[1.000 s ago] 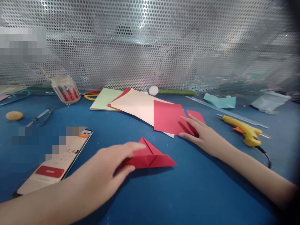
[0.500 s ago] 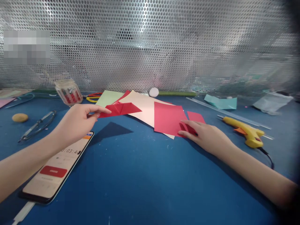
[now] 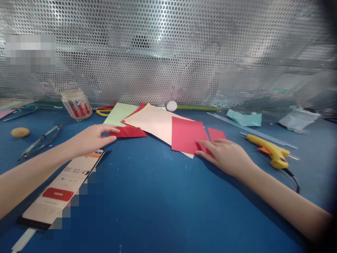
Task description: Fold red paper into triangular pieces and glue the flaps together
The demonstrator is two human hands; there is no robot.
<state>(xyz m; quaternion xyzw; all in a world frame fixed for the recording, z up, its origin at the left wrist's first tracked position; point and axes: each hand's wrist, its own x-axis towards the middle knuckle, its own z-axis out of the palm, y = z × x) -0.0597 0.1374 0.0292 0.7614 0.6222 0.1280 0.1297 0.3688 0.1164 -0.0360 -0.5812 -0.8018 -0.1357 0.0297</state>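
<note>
My left hand [image 3: 93,140] is at the left end of a folded red paper [image 3: 133,132]. Its thumb and fingers are apart, and the fingertips reach the paper's edge. This folded paper lies low on the blue table, partly against the pile of sheets. My right hand [image 3: 228,156] rests on the right edge of a flat red paper square [image 3: 186,135], fingers stretched and thumb apart. Under that square lies a cream sheet [image 3: 154,123]. A smaller red paper piece [image 3: 216,133] sits just behind my right fingers.
Left: a phone [image 3: 59,193] with a running timer, compasses [image 3: 39,142], a glass jar [image 3: 77,105] and a potato-like lump [image 3: 20,132]. Right: a yellow glue gun [image 3: 268,149], clear sticks [image 3: 252,130], teal paper [image 3: 244,118]. Behind: pale green paper [image 3: 122,112], a white ball [image 3: 171,105], a perforated metal screen [image 3: 168,56].
The folded red paper has come down from the air onto the table, and my left fingers have loosened from it. My right hand has stayed at the red square.
</note>
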